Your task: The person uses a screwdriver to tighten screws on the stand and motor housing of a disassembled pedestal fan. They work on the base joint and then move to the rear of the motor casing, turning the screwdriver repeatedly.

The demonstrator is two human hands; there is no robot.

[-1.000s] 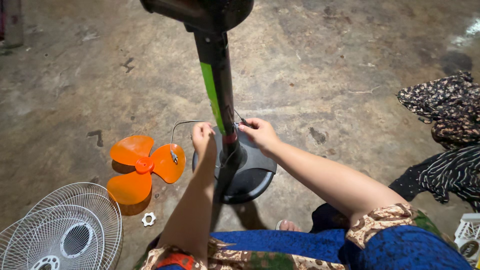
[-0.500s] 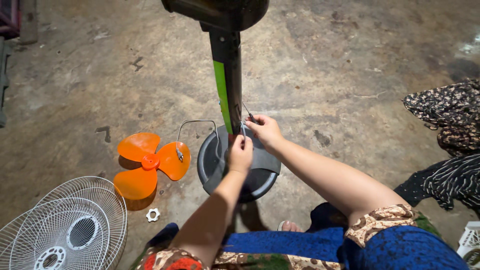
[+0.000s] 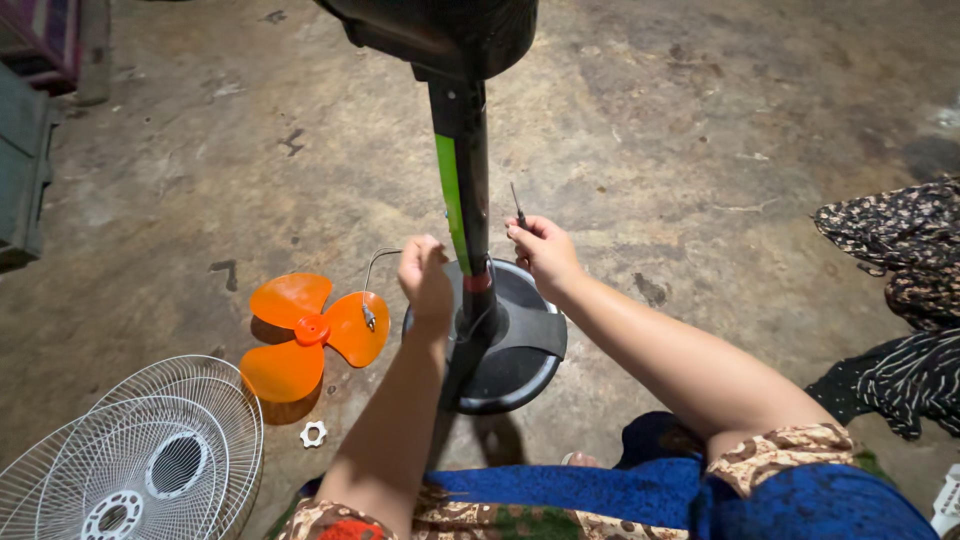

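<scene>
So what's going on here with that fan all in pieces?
A person sits on a concrete floor at a standing fan's pole, which rises from a round black base. The right hand pinches a thin screwdriver-like tool beside the pole; the left hand is closed at the pole's other side, near a grey cord. An orange fan blade, a white nut and white wire grilles lie to the left.

Fan pole (image 3: pixel 470 190): black w/ green stripe, red band near bottom. Base (image 3: pixel 515 345): black. Fan blade (image 3: pixel 310 330): bright orange. Grille (image 3: pixel 130 460): white wire. Nut (image 3: pixel 313 433): white. Floor (image 3: pixel 700 120): grey-brown, stained. Cloth (image 3: pixel 905 250): dark w/ leopard-type spots. Skirt (image 3: pixel 780 500): blue.
</scene>
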